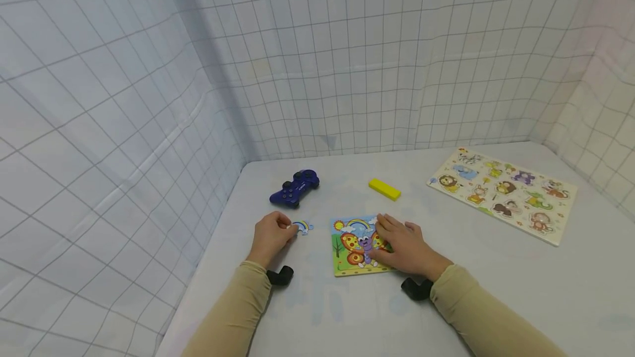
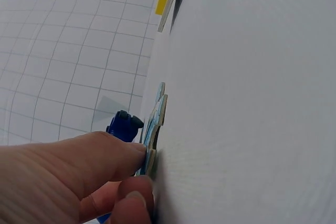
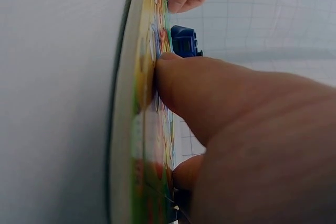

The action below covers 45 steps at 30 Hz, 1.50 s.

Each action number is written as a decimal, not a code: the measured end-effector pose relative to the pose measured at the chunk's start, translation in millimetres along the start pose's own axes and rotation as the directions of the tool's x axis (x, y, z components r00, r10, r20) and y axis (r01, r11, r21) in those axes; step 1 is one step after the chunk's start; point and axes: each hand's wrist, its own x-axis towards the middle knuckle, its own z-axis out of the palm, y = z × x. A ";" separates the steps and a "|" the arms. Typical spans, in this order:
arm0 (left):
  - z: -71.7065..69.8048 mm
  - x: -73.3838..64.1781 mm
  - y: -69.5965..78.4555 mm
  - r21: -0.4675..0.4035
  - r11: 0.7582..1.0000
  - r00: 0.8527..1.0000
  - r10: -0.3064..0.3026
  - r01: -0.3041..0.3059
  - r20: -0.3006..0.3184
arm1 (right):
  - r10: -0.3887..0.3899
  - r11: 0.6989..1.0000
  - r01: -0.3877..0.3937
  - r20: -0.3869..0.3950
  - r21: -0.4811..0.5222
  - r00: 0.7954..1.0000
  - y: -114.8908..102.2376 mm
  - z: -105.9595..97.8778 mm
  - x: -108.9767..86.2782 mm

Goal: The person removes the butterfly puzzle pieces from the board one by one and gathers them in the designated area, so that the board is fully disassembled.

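Observation:
My left hand [image 1: 270, 237] pinches a jigsaw piece [image 1: 303, 227] between thumb and fingers; it has a rainbow on pale blue. In the left wrist view the thumb lies on the piece [image 2: 153, 124], which stays low and close to the table. A square butterfly puzzle [image 1: 347, 268] lies flat to the right, with a sun, a rainbow and a tree on it. Across its right side my right hand [image 1: 404, 244] rests with fingers spread, hiding part of the butterfly's wing. The right wrist view has the thumb pressing on the puzzle's face [image 3: 144, 77].
Behind the left hand lies a blue game controller [image 1: 296, 188]. A yellow block [image 1: 384, 189] sits beyond the puzzle. At the back right is a large animal puzzle board [image 1: 506, 194]. Grid-patterned cloth walls [image 1: 337, 59] enclose the white table [image 1: 367, 324] at the back and sides.

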 end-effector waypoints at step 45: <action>119.6 -7.8 102.8 0.152 0.831 0.800 0.441 -0.535 0.407 | -0.007 1.000 0.006 -0.097 -0.010 0.995 21.4 -3.7 1.9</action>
